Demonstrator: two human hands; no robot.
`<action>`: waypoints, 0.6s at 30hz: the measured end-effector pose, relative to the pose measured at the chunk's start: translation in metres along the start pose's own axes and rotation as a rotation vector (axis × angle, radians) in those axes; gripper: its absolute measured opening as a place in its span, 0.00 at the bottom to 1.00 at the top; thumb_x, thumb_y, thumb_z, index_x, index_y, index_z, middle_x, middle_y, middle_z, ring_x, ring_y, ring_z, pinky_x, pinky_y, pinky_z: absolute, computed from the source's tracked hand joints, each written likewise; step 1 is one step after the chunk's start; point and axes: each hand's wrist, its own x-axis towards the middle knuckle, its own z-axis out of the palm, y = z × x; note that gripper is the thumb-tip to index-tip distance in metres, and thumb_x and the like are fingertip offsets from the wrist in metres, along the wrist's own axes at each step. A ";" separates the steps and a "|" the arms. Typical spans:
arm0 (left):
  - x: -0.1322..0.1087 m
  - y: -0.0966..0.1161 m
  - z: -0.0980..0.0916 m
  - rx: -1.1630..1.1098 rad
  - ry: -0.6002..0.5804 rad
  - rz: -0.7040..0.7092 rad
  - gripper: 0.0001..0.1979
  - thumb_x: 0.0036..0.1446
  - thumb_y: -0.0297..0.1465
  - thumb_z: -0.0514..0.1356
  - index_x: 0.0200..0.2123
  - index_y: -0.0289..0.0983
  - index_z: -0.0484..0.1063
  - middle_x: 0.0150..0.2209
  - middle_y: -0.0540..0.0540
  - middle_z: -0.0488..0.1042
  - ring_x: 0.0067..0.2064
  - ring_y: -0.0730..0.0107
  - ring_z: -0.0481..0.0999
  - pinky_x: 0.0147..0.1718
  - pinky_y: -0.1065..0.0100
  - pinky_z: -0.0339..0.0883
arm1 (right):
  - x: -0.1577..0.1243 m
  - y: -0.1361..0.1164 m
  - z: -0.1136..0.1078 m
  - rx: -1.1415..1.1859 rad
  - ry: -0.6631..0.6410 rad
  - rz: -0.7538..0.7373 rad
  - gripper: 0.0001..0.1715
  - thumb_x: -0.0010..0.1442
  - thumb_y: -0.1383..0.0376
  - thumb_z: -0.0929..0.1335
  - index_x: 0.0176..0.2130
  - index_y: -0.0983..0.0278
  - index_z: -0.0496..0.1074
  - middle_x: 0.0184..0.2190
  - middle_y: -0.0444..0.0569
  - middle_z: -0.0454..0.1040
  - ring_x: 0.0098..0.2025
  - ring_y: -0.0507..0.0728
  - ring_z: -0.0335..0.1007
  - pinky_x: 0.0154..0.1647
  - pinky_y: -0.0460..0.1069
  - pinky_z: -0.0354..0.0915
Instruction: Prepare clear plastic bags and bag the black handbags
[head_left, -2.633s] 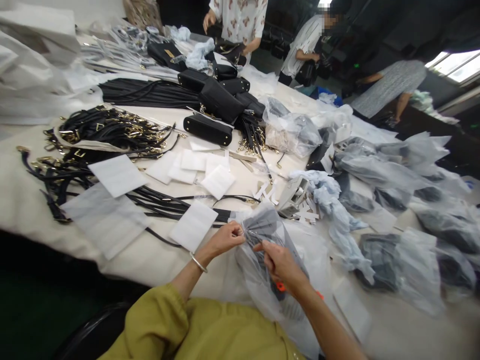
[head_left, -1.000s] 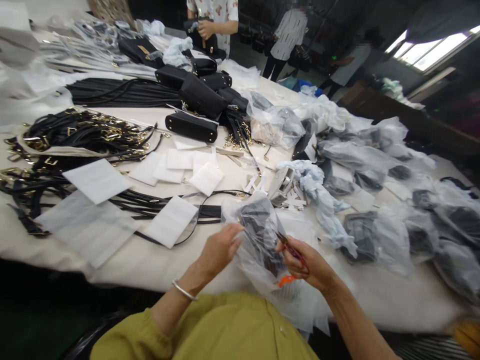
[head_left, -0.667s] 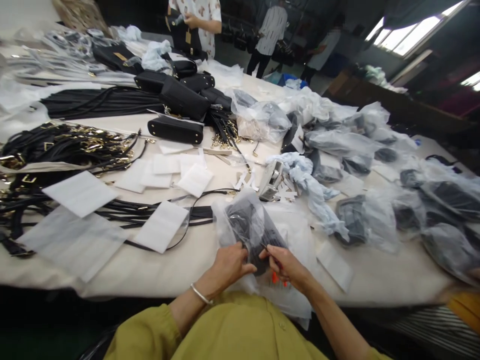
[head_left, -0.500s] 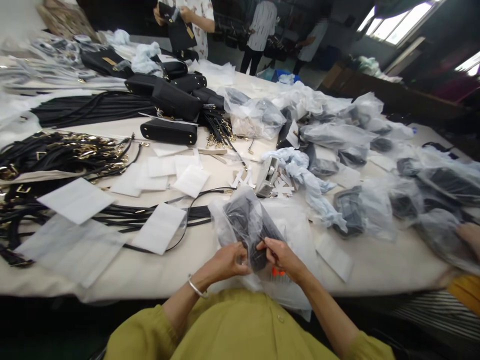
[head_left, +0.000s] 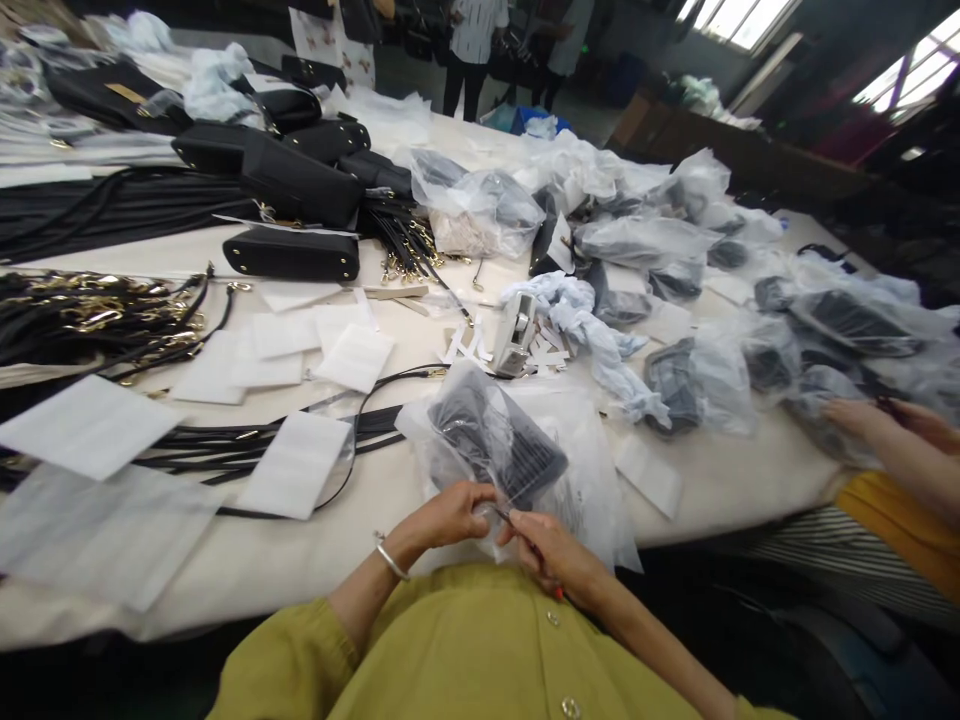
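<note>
A dark item in a clear plastic bag (head_left: pixel 499 435) lies in front of me at the table's edge, over a larger sheet of plastic (head_left: pixel 592 470). My left hand (head_left: pixel 454 515) is closed, its thumb and fingertips pinching the near end of the bag. Beside it, my right hand (head_left: pixel 551 555) is wrapped round a slim dark tool with a red end (head_left: pixel 559 592). Its dark tip comes out near my left fingertips. Fingers hide most of the tool, so I cannot make out its kind.
White foam sheets (head_left: pixel 296 465), black straps (head_left: pixel 172 445) and black bags (head_left: pixel 292 255) cover the left side. Beyond my hands are a tape dispenser (head_left: pixel 516 335) and a crumpled bluish wrap (head_left: pixel 585 320). Plastic-wrapped bags (head_left: pixel 652 240) fill the right, where a co-worker's hands (head_left: pixel 892 430) work.
My hands have drawn closer together at the bag's near end. The bagged item lies flatter and shows more. The view has shifted, and the co-worker's hands at right show more.
</note>
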 end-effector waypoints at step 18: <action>0.004 -0.008 0.001 -0.125 0.004 0.039 0.17 0.43 0.27 0.59 0.41 0.36 0.72 0.32 0.52 0.70 0.32 0.72 0.64 0.30 0.72 0.55 | 0.019 0.005 0.023 0.114 0.197 -0.024 0.30 0.55 0.37 0.64 0.34 0.61 0.66 0.12 0.31 0.48 0.13 0.45 0.35 0.12 0.44 0.35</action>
